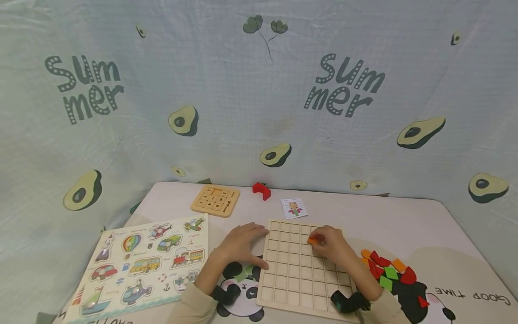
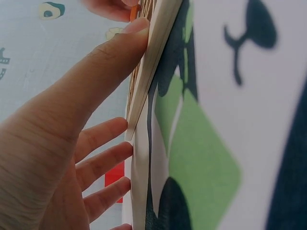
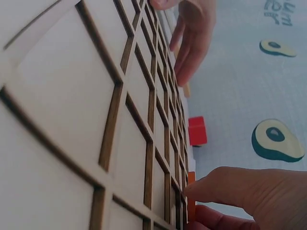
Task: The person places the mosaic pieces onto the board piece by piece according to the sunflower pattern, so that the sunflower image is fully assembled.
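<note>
A wooden grid board [image 1: 288, 284] with square cells lies on the table in front of me. My left hand [image 1: 242, 244] rests at its left side, fingers spread and fairly straight. In the left wrist view the thumb [image 2: 108, 60] touches the board's edge [image 2: 158, 52]. Over the upper right cells, my right hand [image 1: 332, 245] pinches a small orange tile [image 1: 312, 241]. The right wrist view shows that orange tile [image 3: 191, 182] on edge between thumb and fingers, close to the grid. Its exact shape is partly hidden by the fingers.
Loose red, green and orange tiles [image 1: 390, 272] lie right of the board. A pattern card [image 1: 294, 209], a red block [image 1: 261, 191] and a number slide puzzle [image 1: 215, 200] sit behind it. To the left lies a vehicle peg puzzle [image 1: 162, 265]. A printed curtain [image 1: 226, 90] hangs behind the table.
</note>
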The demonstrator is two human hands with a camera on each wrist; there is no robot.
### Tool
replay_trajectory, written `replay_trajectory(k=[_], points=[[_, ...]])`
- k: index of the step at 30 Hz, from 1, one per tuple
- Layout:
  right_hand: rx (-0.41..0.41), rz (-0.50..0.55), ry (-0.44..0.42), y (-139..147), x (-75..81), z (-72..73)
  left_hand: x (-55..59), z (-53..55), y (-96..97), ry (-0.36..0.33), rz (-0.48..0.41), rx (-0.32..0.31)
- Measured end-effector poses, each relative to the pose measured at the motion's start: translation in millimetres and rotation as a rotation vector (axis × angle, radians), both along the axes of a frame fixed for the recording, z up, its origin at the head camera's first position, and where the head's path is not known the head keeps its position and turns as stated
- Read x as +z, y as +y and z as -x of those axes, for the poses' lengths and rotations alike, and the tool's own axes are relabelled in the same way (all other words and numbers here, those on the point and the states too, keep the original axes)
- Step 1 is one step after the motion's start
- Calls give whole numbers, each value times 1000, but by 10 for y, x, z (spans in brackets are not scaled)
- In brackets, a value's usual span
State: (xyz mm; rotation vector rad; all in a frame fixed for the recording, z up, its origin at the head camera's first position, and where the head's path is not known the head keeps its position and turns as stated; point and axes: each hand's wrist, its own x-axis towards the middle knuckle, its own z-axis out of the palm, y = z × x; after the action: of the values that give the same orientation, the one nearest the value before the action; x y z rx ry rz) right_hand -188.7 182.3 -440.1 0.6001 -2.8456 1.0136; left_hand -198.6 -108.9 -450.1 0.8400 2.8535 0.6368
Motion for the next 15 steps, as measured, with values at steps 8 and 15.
replay_trajectory(k=[8, 15], points=[[80, 5, 76, -55, -49, 62, -18, 8, 8, -12, -3, 4], [86, 13, 94, -69, -66, 72, -33, 18, 3, -4, 0, 4]])
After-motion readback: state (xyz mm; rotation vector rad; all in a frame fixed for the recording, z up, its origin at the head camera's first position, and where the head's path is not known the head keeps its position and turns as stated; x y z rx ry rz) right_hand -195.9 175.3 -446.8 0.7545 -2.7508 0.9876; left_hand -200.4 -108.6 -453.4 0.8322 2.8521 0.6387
